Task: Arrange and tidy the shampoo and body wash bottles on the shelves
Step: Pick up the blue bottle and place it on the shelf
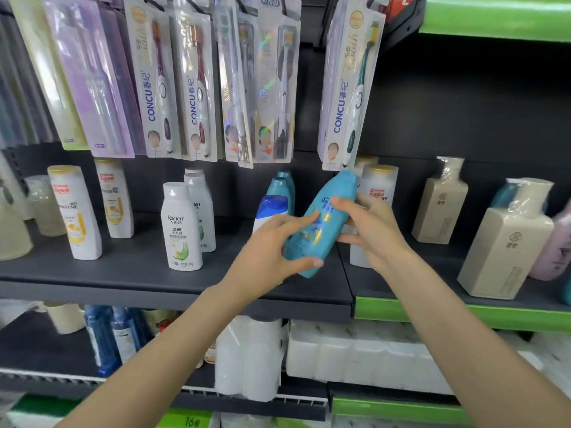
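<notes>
From my head camera, I hold the teal bottle [319,225] tilted above the dark shelf [129,267], my left hand [272,251] grasping its lower end and my right hand [367,225] curled round its middle. It leans cap-up toward the hanging toothbrush packs [197,88], just in front of a blue-capped white bottle [269,211] and other teal bottles [282,188].

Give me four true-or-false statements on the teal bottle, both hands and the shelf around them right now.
1. Both hands grip the teal bottle. True: left hand, right hand.
2. The teal bottle stands upright on the shelf. False: it is tilted and held above it.
3. Toothbrush packs hang above the bottles. True.
4. The white Raclen bottle lies on its side. False: it stands upright.
</notes>
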Demonstrator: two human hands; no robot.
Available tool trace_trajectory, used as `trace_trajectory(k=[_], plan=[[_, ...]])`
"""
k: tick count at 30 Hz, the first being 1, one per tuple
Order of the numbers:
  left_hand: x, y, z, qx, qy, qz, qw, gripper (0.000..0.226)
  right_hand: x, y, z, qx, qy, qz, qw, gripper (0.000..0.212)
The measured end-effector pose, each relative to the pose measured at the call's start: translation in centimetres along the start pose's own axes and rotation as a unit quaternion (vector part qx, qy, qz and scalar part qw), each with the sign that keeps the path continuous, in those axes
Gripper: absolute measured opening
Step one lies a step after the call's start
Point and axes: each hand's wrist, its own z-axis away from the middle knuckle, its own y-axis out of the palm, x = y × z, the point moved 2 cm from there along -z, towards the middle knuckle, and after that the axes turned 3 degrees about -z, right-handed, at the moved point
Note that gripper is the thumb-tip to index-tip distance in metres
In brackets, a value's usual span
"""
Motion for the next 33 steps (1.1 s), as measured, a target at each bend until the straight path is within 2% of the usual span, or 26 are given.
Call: trace_trajectory(k=[3, 5, 9, 14, 20, 26, 33], plan=[[1.0, -1.8, -0.6, -0.122, 0.013, -0.076, 0.989, 0.049, -0.4, 0.4, -0.7, -0.004, -0.039, 0.080, 0.996, 0.018], [2.0, -2.7, -1.0, -0.150, -0.006, -0.115, 0.982, 0.047, -1.0, 0.5, -1.3, 0.000, -0.056, 0.132, 0.990, 0.023], [3.8, -3.4, -2.0, -0.112, -0.050, -0.093, 0.988, 0.054, -2.2, 0.7, -2.7, 0.031, -0.054, 0.174, 0.983, 0.030], [5.0, -3.6, -2.8, -0.070, -0.073, -0.026, 0.995, 0.042, -3.2, 1.7, -4.9, 0.052, -0.054, 0.197, 0.978, 0.041], [5.5, -3.7, -2.9, -0.066, -0.071, 0.004, 0.995, 0.039, -4.7, 3.6, -7.8, 0.047, -0.042, 0.164, 0.984, 0.041], [5.6, -4.1, -3.0, -0.060, -0.061, 0.007, 0.996, 0.039, -6.8, 5.0, -9.1, 0.081, 0.002, 0.129, 0.988, 0.049], [5.8, -4.0, -3.1, -0.058, -0.062, 0.014, 0.996, 0.039, -7.4, 5.4, -9.3, 0.104, -0.002, 0.151, 0.983, 0.050]])
